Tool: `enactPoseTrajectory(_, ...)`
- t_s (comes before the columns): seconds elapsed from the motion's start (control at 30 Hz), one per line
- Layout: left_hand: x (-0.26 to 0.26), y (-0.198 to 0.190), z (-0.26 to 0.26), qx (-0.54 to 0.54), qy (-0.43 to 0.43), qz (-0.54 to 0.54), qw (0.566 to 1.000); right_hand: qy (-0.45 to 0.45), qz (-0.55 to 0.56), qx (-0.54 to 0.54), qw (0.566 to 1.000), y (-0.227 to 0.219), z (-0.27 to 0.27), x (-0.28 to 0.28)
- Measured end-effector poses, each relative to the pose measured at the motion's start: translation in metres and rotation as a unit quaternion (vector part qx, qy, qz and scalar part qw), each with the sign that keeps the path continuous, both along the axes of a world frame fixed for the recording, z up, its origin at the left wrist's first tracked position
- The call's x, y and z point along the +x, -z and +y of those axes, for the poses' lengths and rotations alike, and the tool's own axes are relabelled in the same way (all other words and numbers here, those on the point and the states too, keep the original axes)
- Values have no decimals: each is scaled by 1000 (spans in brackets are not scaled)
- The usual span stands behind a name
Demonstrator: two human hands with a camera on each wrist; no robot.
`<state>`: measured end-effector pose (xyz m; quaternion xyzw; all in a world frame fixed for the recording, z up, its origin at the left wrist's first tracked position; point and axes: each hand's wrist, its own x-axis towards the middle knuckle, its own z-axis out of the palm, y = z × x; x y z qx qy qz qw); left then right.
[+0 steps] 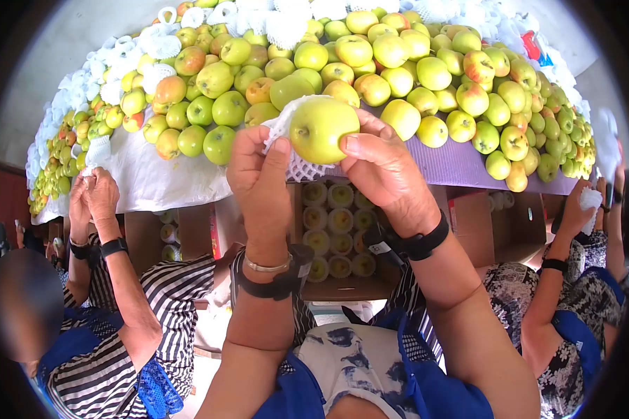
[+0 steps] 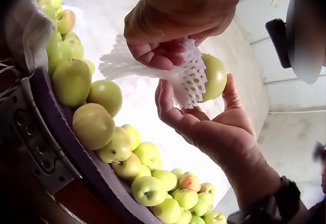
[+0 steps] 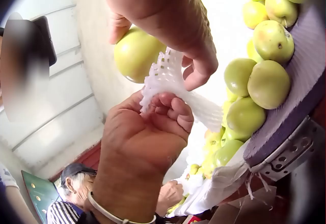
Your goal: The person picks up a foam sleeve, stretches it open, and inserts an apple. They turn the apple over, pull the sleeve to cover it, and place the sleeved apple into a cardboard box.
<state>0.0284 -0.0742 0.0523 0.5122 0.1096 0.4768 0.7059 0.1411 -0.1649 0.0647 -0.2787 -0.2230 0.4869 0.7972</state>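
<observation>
A yellow-green apple point(image 1: 323, 129) is held up in front of the heap, partly inside a white foam net sleeve point(image 1: 281, 124). My left hand point(image 1: 260, 185) pinches the sleeve at its edge between thumb and curled fingers. On the other side, my right hand point(image 1: 391, 174) grips the apple, thumb on its near face and fingers behind. In the left wrist view the net point(image 2: 191, 79) covers one side of the apple point(image 2: 215, 79), and its loose tail hangs away from the fruit. The right wrist view shows the apple's bare end point(image 3: 135, 56) outside the net.
A large heap of apples point(image 1: 217, 80) covers the table behind, edged by purple padding point(image 1: 433, 157). White foam nets point(image 1: 286, 28) lie along the back. Below, a cardboard box point(image 1: 339, 288) holds netted apples. People work on both sides, one hand point(image 1: 99, 192) near at left.
</observation>
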Motion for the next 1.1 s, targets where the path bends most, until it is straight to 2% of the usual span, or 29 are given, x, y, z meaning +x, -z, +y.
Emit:
enactPoseTrajectory(0.13, 1, -4, -4, -20, 4, -24, 1000, 27, -87, -66, 994, -2, -1, -1)
enactPoseTrajectory(0.2, 0, -5, -4, 17, -24, 13, 999, 28, -141, -96, 985, -7, -2, -1)
enactPoseTrajectory(0.4, -1, 4, -7, 135, -82, 121, 980, 111, -242, -177, 948, 0, 2, -1)
enactPoseTrajectory(0.5, 1, 5, -11, 156, -81, 130, 976, 266, -396, -190, 858, 12, 8, 0)
enactPoseTrajectory(0.6, 3, 4, -16, 172, -60, 123, 976, 365, -609, -166, 685, 13, 7, -1)
enactPoseTrajectory(0.7, 4, 9, -15, 153, -36, 108, 982, 382, -640, -157, 647, 12, 7, -3)
enactPoseTrajectory(0.8, 6, 10, -14, 115, 4, 71, 991, 397, -661, -146, 620, 7, 5, -1)
enactPoseTrajectory(0.9, 8, -4, -20, 39, 28, 50, 998, 376, -668, -133, 629, 4, 3, -4)
enactPoseTrajectory(0.93, 8, -8, -22, 9, 32, 47, 998, 369, -683, -122, 618, 4, 3, -5)
enactPoseTrajectory(1.0, 12, 0, -16, 19, 20, 57, 998, 355, -714, -101, 594, 6, 5, -8)
enactPoseTrajectory(1.1, 9, 3, -9, -21, 31, 83, 996, 314, -709, -91, 625, 3, 4, -11)
